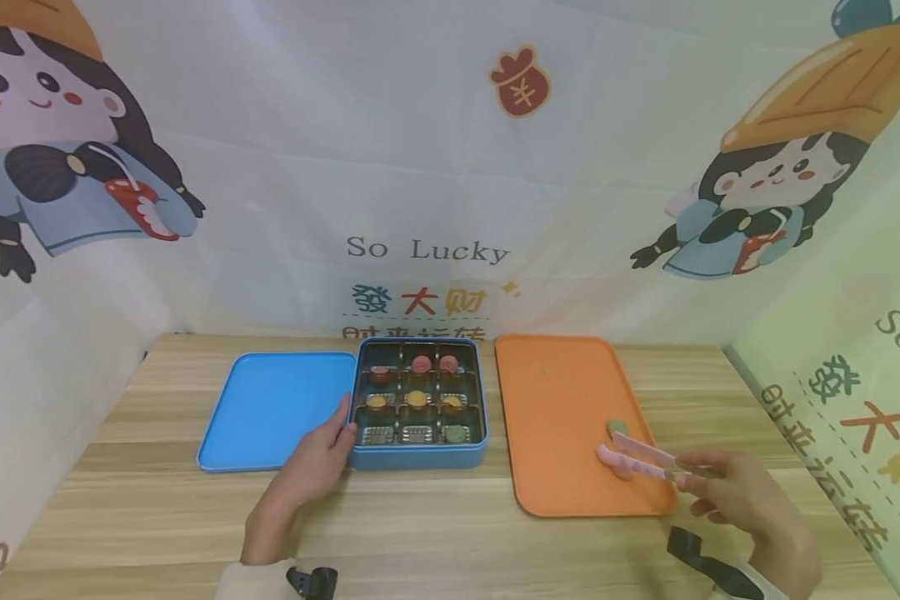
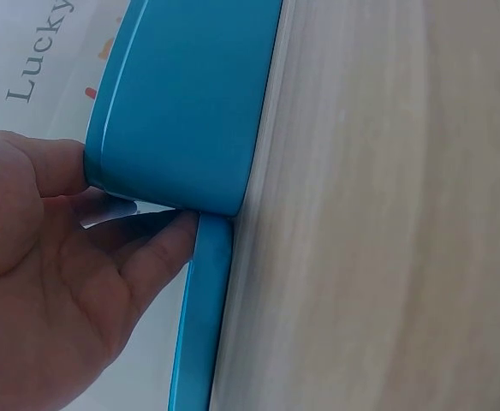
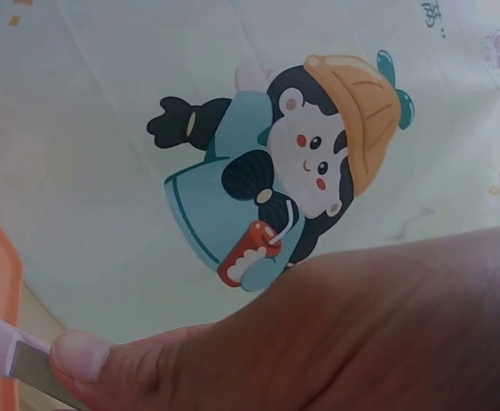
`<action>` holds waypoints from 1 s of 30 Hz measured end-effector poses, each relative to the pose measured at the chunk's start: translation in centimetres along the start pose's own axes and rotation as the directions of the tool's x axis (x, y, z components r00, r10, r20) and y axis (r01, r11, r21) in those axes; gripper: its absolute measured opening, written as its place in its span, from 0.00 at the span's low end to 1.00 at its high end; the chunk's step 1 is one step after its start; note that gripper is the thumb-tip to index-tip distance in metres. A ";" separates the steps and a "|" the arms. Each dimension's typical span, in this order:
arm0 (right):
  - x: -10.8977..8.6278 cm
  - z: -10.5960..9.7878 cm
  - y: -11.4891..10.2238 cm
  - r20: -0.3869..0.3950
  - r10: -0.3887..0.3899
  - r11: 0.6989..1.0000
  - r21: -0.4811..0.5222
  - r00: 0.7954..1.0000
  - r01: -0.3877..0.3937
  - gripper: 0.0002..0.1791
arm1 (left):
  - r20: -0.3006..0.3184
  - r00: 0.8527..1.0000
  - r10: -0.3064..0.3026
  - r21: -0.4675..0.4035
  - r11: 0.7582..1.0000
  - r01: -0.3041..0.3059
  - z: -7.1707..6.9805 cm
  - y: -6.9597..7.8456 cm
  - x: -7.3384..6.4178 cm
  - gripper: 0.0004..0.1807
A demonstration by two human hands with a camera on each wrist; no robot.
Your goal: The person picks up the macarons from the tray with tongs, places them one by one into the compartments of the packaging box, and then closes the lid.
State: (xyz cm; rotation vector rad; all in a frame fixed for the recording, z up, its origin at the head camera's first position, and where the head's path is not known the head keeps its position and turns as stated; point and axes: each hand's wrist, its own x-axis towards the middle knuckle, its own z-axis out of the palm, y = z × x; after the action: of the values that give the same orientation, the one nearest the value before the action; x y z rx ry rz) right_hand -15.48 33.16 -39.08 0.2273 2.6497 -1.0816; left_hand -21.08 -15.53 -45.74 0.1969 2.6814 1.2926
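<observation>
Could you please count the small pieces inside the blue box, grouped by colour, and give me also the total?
Reddish pieces: 3
Yellow pieces: 3
Green piece: 1
Total in the blue box: 7

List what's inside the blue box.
The blue box shows three reddish pieces, three yellow pieces and a green piece; whatever lies directly beneath them is covered.
</observation>
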 end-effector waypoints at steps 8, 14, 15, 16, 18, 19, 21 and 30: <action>0.0 0.4 -0.6 -0.003 -0.042 0.999 -0.016 0.999 0.042 0.23 | 0.001 1.000 -0.001 -0.003 1.000 0.001 0.0 -0.1 0.0 0.31; -0.4 0.0 -0.8 -0.004 -0.058 0.997 -0.043 0.998 0.058 0.24 | 0.001 1.000 -0.003 0.001 1.000 0.003 0.0 -0.1 0.0 0.32; -0.5 -0.1 -0.8 -0.007 -0.049 0.998 -0.048 0.999 0.049 0.24 | 0.002 1.000 -0.003 0.002 1.000 0.003 0.0 -0.1 0.0 0.32; -0.7 -0.2 -0.8 -0.010 -0.038 0.998 -0.054 0.999 0.037 0.24 | 0.002 1.000 -0.002 0.002 1.000 0.002 0.0 -0.1 0.0 0.32; -1.1 -0.5 -0.7 -0.009 -0.003 0.998 -0.058 1.000 0.003 0.24 | 0.003 1.000 -0.001 0.002 1.000 0.001 0.0 0.0 0.1 0.32; -1.3 -0.6 -0.6 -0.008 0.010 0.998 -0.060 1.000 -0.011 0.24 | 0.002 1.000 -0.001 0.003 1.000 0.001 0.0 -0.1 0.1 0.32; -1.6 -0.8 -0.5 0.004 0.047 0.997 -0.057 0.999 -0.046 0.24 | 0.002 1.000 0.003 0.007 1.000 -0.003 0.0 -0.1 0.1 0.32; -1.7 -0.7 -0.4 0.020 0.032 0.998 -0.047 0.999 -0.031 0.25 | 0.002 1.000 0.007 0.008 1.000 -0.007 0.0 -0.2 0.1 0.32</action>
State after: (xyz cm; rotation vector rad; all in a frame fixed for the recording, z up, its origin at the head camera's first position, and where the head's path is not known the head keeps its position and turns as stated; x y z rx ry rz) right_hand -14.07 33.25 -37.83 0.2456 2.6405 -1.0054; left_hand -21.23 -15.59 -45.91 0.2086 2.6867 1.2834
